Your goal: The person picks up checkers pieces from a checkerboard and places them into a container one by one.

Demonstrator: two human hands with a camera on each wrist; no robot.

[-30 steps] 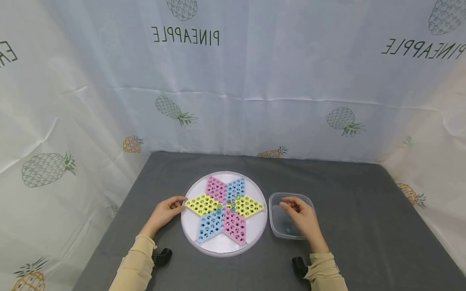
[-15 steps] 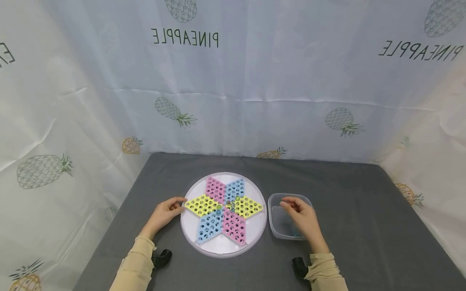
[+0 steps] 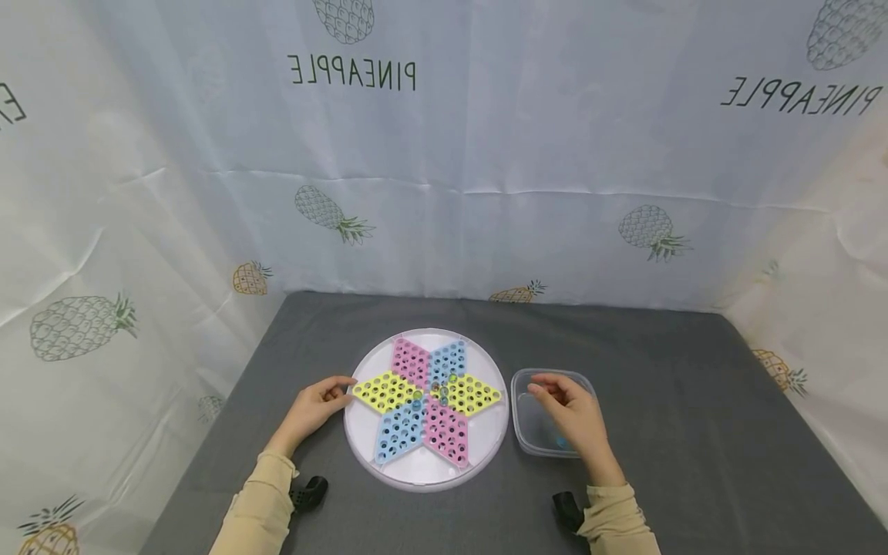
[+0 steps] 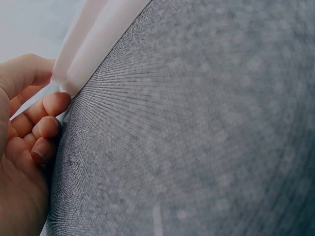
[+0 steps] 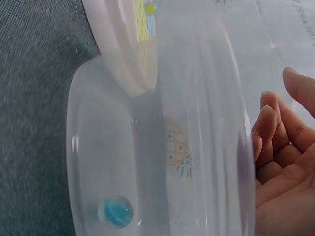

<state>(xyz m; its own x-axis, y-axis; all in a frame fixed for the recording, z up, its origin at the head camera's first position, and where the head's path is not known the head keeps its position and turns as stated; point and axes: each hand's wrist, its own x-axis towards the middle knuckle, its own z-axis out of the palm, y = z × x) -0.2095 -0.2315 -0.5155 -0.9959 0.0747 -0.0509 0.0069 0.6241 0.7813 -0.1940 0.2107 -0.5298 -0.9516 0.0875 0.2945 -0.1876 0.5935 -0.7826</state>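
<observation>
Where the right hand (image 3: 577,412), loosely spread, empty, partly hides the tub (image 3: 536,428), blue marble (image 5: 118,211) inside, left hand (image 3: 315,405) pinching the board (image 3: 426,467)

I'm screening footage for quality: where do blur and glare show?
Left wrist: cloth blurs toward the right edge, sharper beside the board; right wrist: pale glints streak the clear tub; head: no strong glare, but the marbles are too small to look crisp.
</observation>
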